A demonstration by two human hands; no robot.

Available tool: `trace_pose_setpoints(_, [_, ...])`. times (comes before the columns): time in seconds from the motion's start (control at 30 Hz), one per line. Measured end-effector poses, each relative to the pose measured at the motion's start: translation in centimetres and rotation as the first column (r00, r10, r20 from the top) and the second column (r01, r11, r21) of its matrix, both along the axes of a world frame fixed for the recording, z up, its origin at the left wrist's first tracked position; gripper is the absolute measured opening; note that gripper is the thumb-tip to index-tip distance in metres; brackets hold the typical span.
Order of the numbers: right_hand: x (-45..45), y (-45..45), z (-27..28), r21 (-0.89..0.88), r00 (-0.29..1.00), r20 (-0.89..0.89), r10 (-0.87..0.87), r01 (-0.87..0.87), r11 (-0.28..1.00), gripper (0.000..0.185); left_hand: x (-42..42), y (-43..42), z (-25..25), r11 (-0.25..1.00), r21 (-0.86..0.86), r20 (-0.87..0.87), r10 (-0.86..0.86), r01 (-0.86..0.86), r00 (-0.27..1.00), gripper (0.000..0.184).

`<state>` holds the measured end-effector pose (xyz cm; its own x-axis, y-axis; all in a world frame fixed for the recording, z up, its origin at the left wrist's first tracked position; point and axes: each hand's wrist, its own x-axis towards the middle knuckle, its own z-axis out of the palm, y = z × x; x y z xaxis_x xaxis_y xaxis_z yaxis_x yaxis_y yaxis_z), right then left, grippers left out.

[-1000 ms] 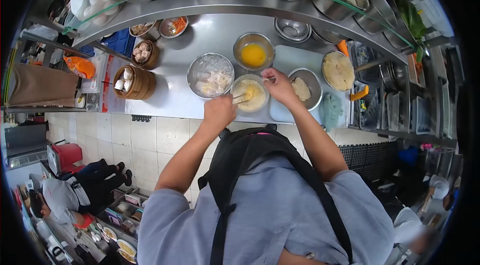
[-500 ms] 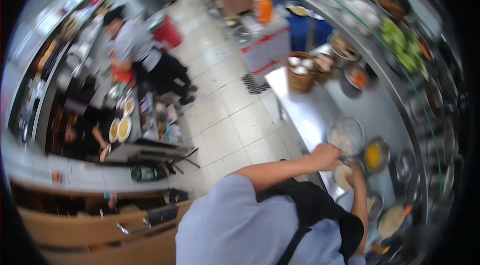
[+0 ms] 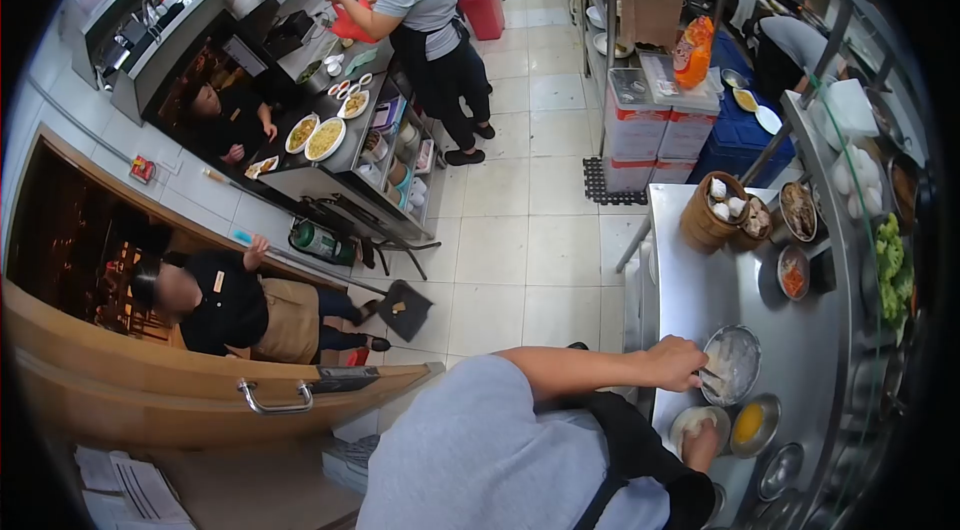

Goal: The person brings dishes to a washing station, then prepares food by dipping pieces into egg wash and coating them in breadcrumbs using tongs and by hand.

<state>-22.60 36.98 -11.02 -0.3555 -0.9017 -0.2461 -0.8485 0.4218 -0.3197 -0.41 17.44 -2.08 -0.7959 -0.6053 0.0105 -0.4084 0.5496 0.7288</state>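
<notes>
My left hand (image 3: 675, 362) is closed on the handle of a metal utensil (image 3: 711, 377), perhaps a spoon, whose far end is in a metal bowl (image 3: 748, 342) coated with a whitish mixture. Just below it, my right hand (image 3: 700, 440) grips a round pale dish (image 3: 683, 422) at its side. The dish's contents are partly covered by the hand. Beside the right hand stands a metal bowl of yellow liquid (image 3: 748, 422), and below that is another metal bowl (image 3: 781, 471).
Bamboo steamers (image 3: 708, 217) and a bowl of orange shreds (image 3: 793, 272) stand farther up the steel table (image 3: 690, 280). A shelf with leafy greens (image 3: 893, 265) runs along the right. At left, a person holds a long-handled dustpan (image 3: 404, 310) near a wooden door (image 3: 200, 390).
The view has swung, showing more of the doorway and the person with the dustpan. My left hand has moved away from my right, toward the bowl of whitish mixture.
</notes>
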Motion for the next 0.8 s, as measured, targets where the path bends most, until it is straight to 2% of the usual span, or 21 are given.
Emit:
trace_pose_setpoints(0.07, [-2.0, 0.0, -1.0, 0.105, 0.954, 0.253, -0.159, 0.136, 0.985, 0.025, 0.0, 0.1, -0.3, 1.000, 0.012, -0.031, 0.028, -0.028, 0.999, 0.031])
trace_pose_setpoints(0.1, [-2.5, 0.1, -1.9, 0.110, 0.954, 0.251, -0.164, 0.140, 0.984, 0.025, 0.0, 0.1, -0.3, 1.000, 0.018, -0.033, 0.025, -0.024, 0.999, 0.031])
trace_pose_setpoints(0.17, [-2.5, 0.3, -4.0, -0.067, 0.962, 0.270, 0.042, -0.025, 0.997, 0.022, 0.1, -0.1, -0.1, 0.999, 0.045, -0.006, 0.022, -0.021, 1.000, 0.032])
trace_pose_setpoints(0.27, [-2.1, -0.3, -4.4, 0.003, 0.954, 0.297, 0.033, -0.035, 0.999, 0.023, -0.2, -0.1, 0.3, 0.998, 0.057, 0.012, -0.010, 0.009, 1.000, 0.032])
trace_pose_setpoints(0.3, [-2.0, -0.4, -3.9, 0.041, 0.943, 0.334, -0.018, 0.005, 0.999, 0.020, -0.4, -0.2, 0.3, 0.998, 0.057, 0.007, -0.016, 0.015, 1.000, 0.032])
trace_pose_setpoints(0.4, [-3.4, 0.5, -4.4, 0.074, 0.954, 0.291, -0.071, 0.052, 0.996, 0.024, -0.1, -0.3, 0.2, 0.998, 0.035, 0.003, -0.043, 0.043, 0.999, 0.030])
trace_pose_setpoints(0.47, [-3.6, 2.6, -7.7, -0.249, 0.998, 0.068, 0.001, 0.016, 0.968, 0.043, 0.5, -0.2, 0.7, 0.994, 0.105, -0.051, -0.036, 0.042, 0.998, 0.029])
trace_pose_setpoints(0.5, [-2.2, 2.0, -5.2, -0.095, 0.989, 0.143, -0.034, 0.048, 0.994, 0.060, 0.2, -0.3, -0.3, 0.997, 0.067, -0.070, -0.037, 0.042, 0.997, 0.028])
trace_pose_setpoints(0.53, [-0.8, 1.4, -3.1, -0.069, 0.993, 0.113, -0.034, 0.042, 0.997, 0.061, -0.1, -0.3, -1.8, 0.998, 0.030, -0.080, -0.046, 0.049, 0.996, 0.029])
trace_pose_setpoints(0.57, [-0.6, 1.5, -3.0, -0.050, 0.988, 0.134, -0.082, 0.089, 0.995, 0.063, -0.2, -0.5, -1.2, 0.988, 0.144, -0.102, -0.041, 0.056, 0.994, 0.029])
trace_pose_setpoints(0.6, [-1.5, 1.4, -4.1, -0.009, 0.990, 0.114, -0.084, 0.086, 0.996, 0.064, -0.7, -0.7, -2.1, 0.985, 0.159, -0.069, -0.060, 0.071, 0.996, 0.029])
trace_pose_setpoints(0.63, [-2.1, 0.8, -3.4, 0.107, 0.988, 0.141, -0.062, 0.047, 0.993, 0.052, -1.1, -0.7, -1.8, 0.985, 0.162, -0.046, -0.048, 0.055, 0.998, 0.029])
trace_pose_setpoints(0.67, [-2.2, 1.5, -4.3, 0.056, 0.992, 0.100, -0.075, 0.069, 0.996, 0.046, -1.5, -0.8, -1.1, 0.994, 0.067, -0.033, -0.084, 0.086, 0.996, 0.030])
trace_pose_setpoints(0.7, [-2.0, 0.7, -3.1, 0.133, 0.984, 0.130, -0.122, 0.105, 0.986, 0.046, -2.1, -1.2, -1.1, 0.995, -0.017, -0.088, -0.104, 0.103, 0.991, 0.029])
trace_pose_setpoints(0.73, [-1.5, 0.0, -1.3, 0.138, 0.983, 0.133, -0.130, 0.111, 0.984, 0.046, -2.2, -1.4, 0.5, 0.994, 0.036, -0.023, -0.098, 0.099, 0.995, 0.029])
trace_pose_setpoints(0.8, [-0.8, 0.2, -0.6, 0.090, 0.983, 0.117, -0.139, 0.129, 0.988, 0.042, -2.2, -1.6, 0.9, 0.993, 0.061, -0.034, -0.103, 0.105, 0.994, 0.030])
